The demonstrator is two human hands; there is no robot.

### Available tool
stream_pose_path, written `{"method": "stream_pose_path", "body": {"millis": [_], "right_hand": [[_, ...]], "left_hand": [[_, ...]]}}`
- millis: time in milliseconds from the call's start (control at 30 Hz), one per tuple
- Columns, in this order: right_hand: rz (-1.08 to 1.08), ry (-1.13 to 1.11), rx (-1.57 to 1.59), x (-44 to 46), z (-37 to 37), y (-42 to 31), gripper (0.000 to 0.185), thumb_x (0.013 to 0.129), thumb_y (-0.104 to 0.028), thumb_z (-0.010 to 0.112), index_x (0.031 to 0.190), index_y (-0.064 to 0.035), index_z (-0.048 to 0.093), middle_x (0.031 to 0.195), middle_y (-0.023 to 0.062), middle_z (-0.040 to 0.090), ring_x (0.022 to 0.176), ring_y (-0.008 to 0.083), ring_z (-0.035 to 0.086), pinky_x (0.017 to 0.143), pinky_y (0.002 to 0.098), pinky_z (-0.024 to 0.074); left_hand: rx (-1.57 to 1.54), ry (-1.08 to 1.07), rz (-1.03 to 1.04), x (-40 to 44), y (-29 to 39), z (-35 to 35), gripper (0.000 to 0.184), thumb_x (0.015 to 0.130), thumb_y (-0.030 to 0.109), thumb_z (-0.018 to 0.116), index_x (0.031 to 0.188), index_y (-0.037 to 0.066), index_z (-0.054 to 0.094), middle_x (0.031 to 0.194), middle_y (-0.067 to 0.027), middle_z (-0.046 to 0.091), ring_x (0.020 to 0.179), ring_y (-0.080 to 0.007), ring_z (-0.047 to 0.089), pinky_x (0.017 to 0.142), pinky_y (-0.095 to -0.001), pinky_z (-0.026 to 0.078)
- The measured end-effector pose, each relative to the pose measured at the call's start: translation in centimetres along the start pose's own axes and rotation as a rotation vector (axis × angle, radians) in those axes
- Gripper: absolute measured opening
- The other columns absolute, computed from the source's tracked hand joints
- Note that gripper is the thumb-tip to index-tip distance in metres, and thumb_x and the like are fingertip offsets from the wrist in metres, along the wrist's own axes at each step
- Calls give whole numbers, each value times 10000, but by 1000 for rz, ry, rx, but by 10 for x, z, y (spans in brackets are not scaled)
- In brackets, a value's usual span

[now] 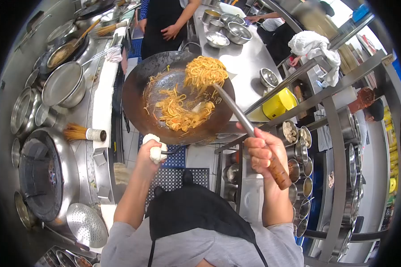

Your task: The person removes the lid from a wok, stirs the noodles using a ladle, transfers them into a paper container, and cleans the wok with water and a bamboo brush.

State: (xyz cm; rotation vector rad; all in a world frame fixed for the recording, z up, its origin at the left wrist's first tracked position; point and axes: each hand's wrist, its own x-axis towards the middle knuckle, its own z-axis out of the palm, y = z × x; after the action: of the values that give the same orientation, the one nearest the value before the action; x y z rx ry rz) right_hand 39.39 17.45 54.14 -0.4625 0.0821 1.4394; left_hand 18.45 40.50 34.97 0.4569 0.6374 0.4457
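A large dark wok [133,95] hangs in front of me, tilted, with noodles [182,113] spread in its bottom. My left hand [150,151] is closed round a white cloth [157,153] on the wok's handle [170,151]. In my right hand [267,150] is a long ladle [234,107], gripped by its brown wooden handle. A heap of noodles [206,72] rides on the ladle above the wok's far right side and hides its bowl.
At left, the stove counter bears a burner [44,173], a strainer [87,224], a bamboo brush [85,132] and pots. Metal bowls [238,32] and a yellow container [278,103] stand on the steel table at right. Metal rack bars [338,147] rise beside my right arm. A person [162,26] stands beyond the wok.
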Motion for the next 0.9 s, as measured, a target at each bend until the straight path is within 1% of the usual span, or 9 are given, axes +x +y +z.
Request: {"method": "stream_pose_path", "body": {"millis": [233, 300, 433, 467, 600, 700, 800, 867, 900], "right_hand": [[-188, 113, -234, 20, 30, -63, 345, 1012, -199, 442, 1288, 7, 463, 693, -20, 453, 440, 57, 432, 336, 235, 395], [-238, 77, -265, 28, 35, -84, 434, 1033, -184, 359, 1367, 91, 334, 727, 35, 475, 456, 81, 462, 353, 249, 451], [-282, 211, -371, 43, 41, -119, 380, 1026, -188, 398, 1297, 77, 424, 711, 11, 472, 462, 69, 478, 347, 233, 447], [-298, 240, -416, 48, 39, -125, 325, 1007, -184, 455, 1243, 38, 488, 693, -4, 492, 460, 61, 484, 344, 217, 426], [-311, 434, -598, 72, 17, -148, 121, 929, -154, 607, 962, -111, 499, 660, -14, 532, 452, 82, 484, 371, 246, 409], [-351, 707, -914, 94, 6, -151, 131, 925, -146, 604, 975, -108, 488, 652, -14, 530, 447, 91, 477, 389, 264, 411], [-118, 855, -1260, 118, -1, -170, 90, 926, -130, 580, 887, -50, 565, 600, 9, 528, 435, 107, 481, 417, 277, 425], [-22, 871, -1419, 124, -2, -176, 212, 925, -140, 576, 741, -36, 568, 576, 36, 537, 437, 130, 502, 415, 288, 430], [5, 873, -1486, 119, -1, -173, 210, 924, -143, 580, 747, -32, 567, 576, 39, 538, 440, 136, 507, 411, 293, 430]], "left_hand": [[-33, -61, -19, 40, 4, -8, 187, 750, 99, 579, 928, 46, 563, 681, -107, 622, 499, -203, 592, 366, -311, 468], [-7, -42, -13, 46, 5, -6, 181, 752, 107, 574, 922, 46, 565, 674, -105, 620, 488, -199, 587, 361, -307, 466], [35, 24, 0, 52, 7, -5, 174, 756, 127, 558, 911, 48, 563, 669, -100, 614, 481, -190, 581, 349, -300, 461], [25, 26, 11, 52, 9, -3, 175, 754, 127, 558, 911, 48, 563, 668, -98, 611, 482, -190, 580, 350, -302, 462], [16, 67, 8, 41, 12, -1, 182, 743, 123, 564, 910, 51, 553, 665, -97, 596, 487, -198, 574, 357, -310, 464], [10, 78, 16, 28, 14, -7, 179, 741, 116, 570, 905, 49, 542, 666, -109, 595, 478, -213, 569, 355, -312, 457], [2, 102, -17, 8, 21, -18, 184, 741, 110, 575, 908, 44, 538, 667, -114, 594, 480, -220, 571, 349, -315, 451], [-3, 107, -9, -3, 22, -31, 188, 741, 112, 576, 912, 43, 537, 669, -114, 595, 483, -220, 576, 346, -316, 450], [-8, 112, -4, -10, 22, -35, 191, 741, 112, 576, 914, 43, 537, 670, -114, 596, 485, -219, 578, 345, -316, 449]]}}
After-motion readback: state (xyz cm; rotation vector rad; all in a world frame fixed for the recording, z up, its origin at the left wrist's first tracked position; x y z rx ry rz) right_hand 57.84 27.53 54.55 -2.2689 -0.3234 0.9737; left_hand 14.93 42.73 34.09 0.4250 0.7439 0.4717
